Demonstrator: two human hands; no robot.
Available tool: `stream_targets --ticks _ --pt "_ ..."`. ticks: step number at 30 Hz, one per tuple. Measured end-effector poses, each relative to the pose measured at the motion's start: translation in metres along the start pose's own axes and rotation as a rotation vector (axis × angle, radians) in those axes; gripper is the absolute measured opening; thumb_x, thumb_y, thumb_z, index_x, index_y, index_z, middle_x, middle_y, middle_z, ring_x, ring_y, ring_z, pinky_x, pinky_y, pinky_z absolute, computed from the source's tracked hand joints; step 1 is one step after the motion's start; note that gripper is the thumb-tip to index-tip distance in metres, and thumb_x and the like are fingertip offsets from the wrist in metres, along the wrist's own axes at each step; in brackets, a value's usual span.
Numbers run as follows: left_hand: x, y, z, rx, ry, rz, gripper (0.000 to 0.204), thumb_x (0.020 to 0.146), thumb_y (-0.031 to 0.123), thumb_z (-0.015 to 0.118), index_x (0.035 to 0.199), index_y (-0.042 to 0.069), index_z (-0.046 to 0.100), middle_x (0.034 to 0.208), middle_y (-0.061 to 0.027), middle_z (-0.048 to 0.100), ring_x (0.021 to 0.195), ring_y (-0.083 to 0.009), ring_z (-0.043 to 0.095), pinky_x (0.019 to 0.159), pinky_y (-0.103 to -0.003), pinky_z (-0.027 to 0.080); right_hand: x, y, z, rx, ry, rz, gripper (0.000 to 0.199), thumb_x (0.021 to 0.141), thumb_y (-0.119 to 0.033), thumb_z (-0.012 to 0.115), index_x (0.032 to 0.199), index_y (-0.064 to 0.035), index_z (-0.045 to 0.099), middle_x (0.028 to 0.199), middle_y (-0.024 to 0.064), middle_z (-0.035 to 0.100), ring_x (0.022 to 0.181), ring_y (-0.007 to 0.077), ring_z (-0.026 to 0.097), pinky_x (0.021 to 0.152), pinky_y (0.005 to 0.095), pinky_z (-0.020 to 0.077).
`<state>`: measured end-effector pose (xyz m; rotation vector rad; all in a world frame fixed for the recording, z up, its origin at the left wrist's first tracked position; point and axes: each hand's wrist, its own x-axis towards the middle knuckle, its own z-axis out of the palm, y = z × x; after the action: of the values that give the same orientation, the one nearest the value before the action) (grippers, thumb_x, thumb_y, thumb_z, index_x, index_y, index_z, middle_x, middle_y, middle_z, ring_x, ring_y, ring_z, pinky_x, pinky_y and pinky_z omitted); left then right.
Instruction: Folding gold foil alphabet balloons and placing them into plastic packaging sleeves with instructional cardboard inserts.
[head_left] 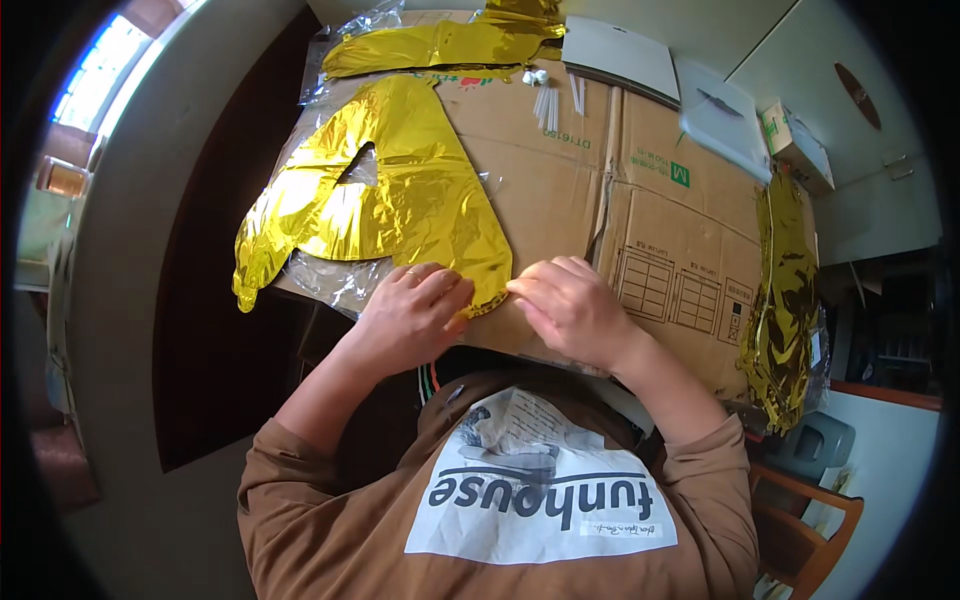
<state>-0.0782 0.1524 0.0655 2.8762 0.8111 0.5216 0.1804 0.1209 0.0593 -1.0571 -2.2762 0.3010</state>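
Note:
A flat gold foil balloon (390, 195) shaped like a letter lies on a flattened cardboard box (650, 230). My left hand (415, 315) presses on the balloon's near corner, fingers curled over the foil. My right hand (570, 305) pinches the same corner's tip from the right. The two hands almost touch at that corner. A clear plastic wrapper (335, 280) lies under the balloon's near edge.
Another gold foil balloon (440, 45) lies at the far end of the cardboard, and a third (785, 300) hangs over its right edge. White straws (548, 100), a grey board (620, 55), a pale lid (722, 115) and a small box (795, 145) sit further back.

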Motion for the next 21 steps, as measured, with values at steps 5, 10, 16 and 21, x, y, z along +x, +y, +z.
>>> stream_targets --ticks 5,10,16,21 --pt "0.002 0.010 0.006 0.052 -0.086 -0.040 0.028 0.076 0.017 0.075 0.100 0.005 0.065 0.093 -0.0058 0.060 0.088 -0.0227 0.063 0.072 -0.032 0.053 0.012 0.009 0.023 0.082 -0.010 0.182 0.021 0.084 -0.013 0.070 0.104 -0.0045 0.069 0.092 0.0099 0.063 0.083 0.0284 0.063 0.078 0.0391 0.0515" --pt "0.001 0.012 0.009 0.023 -0.060 -0.051 0.020 0.077 0.011 0.073 0.094 0.002 0.066 0.086 -0.0076 0.062 0.078 -0.0240 0.066 0.067 -0.035 0.054 0.014 0.012 0.017 0.263 0.018 0.510 0.019 0.088 -0.013 0.068 0.103 -0.0019 0.069 0.093 0.0133 0.064 0.079 0.0316 0.065 0.072 0.0405 0.0531" --pt "0.015 0.002 -0.012 -0.589 0.055 -0.596 0.009 0.087 0.003 0.073 0.091 -0.005 0.072 0.077 -0.0078 0.069 0.063 -0.0146 0.067 0.058 -0.026 0.053 0.020 0.007 -0.002 0.351 -0.068 0.590 0.016 0.090 -0.012 0.066 0.098 0.0003 0.071 0.092 0.0134 0.066 0.076 0.0315 0.066 0.073 0.0403 0.0533" --pt "0.019 -0.012 -0.011 -1.098 0.026 -1.036 0.009 0.087 0.002 0.075 0.086 -0.004 0.069 0.073 -0.0040 0.068 0.060 -0.0095 0.066 0.051 -0.023 0.053 0.010 0.000 0.016 0.257 0.079 0.434 0.014 0.088 -0.010 0.068 0.099 -0.0019 0.070 0.093 0.0116 0.066 0.081 0.0305 0.066 0.077 0.0399 0.0539"
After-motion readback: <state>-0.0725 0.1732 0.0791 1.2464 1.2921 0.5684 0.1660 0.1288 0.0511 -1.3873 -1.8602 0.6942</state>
